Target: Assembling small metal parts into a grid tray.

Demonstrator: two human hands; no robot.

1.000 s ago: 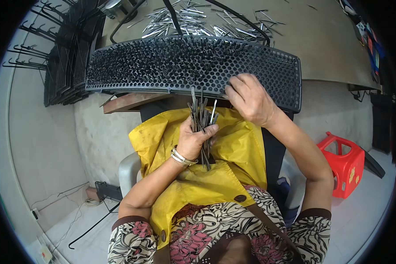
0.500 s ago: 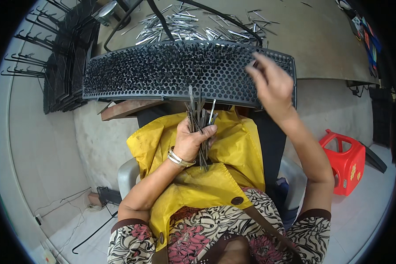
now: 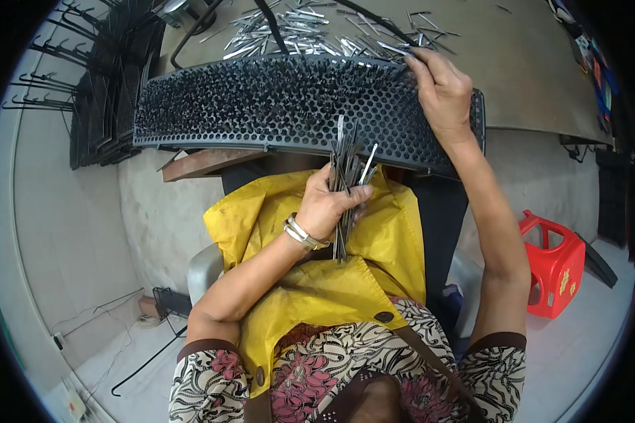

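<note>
My left hand (image 3: pixel 329 206) is closed round an upright bundle of thin, flat metal strips (image 3: pixel 342 169), mostly dark, with a couple of shiny ones sticking up. It is over a yellow apron, just in front of a long black perforated rack (image 3: pixel 374 137). Many dark strip ends stand in the holes on the rack's left and middle; toward the right the holes are bare. At the rack's far right edge my right hand (image 3: pixel 444 88) is pinched, its fingertips at the end of a shiny metal strip (image 3: pixel 394 48). The exact grip is partly hidden.
A heap of loose shiny strips (image 3: pixel 282 32) lies on the table (image 3: pixel 529 77) behind the rack, under a black bent-rod frame (image 3: pixel 271 28). Hooked black racks (image 3: pixel 109 106) hang at the left. A red plastic stool (image 3: pixel 554 264) stands on the right.
My right hand has moved up from over the rack's bare holes to its far edge, beside the heap. My left hand has shifted right and slightly forward with the bundle.
</note>
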